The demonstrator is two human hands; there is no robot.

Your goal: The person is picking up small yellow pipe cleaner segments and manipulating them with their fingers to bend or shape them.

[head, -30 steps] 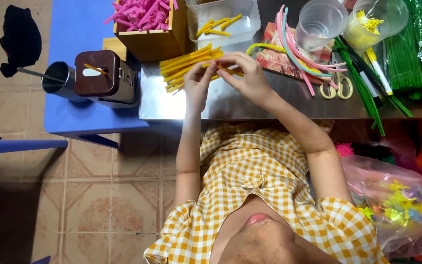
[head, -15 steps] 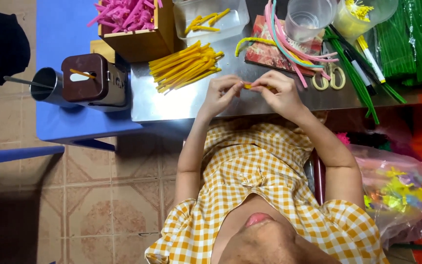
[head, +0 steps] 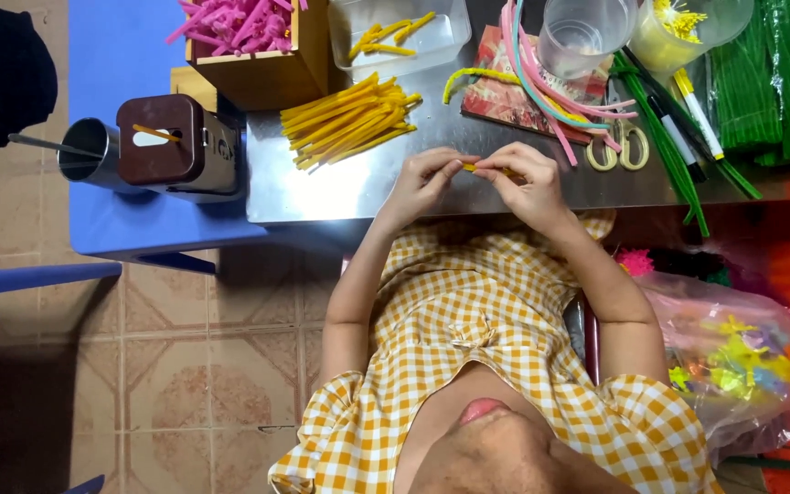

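My left hand and my right hand meet over the near edge of the metal tabletop. Together they pinch one short yellow fuzzy stick, which lies level between the fingertips. A loose pile of the same yellow sticks lies on the metal top, just beyond my left hand. Behind that pile, a clear plastic box holds a few more yellow pieces. My yellow checked shirt fills the lower middle of the view.
A wooden box of pink pieces, a brown slotted box and a metal cup stand at the left on a blue table. Long pink stems, scissors, a clear cup and green stems lie right. A plastic bag sits low right.
Both hands have drawn back from the yellow pile toward the table's near edge and me, still pinching a yellow stick between them.
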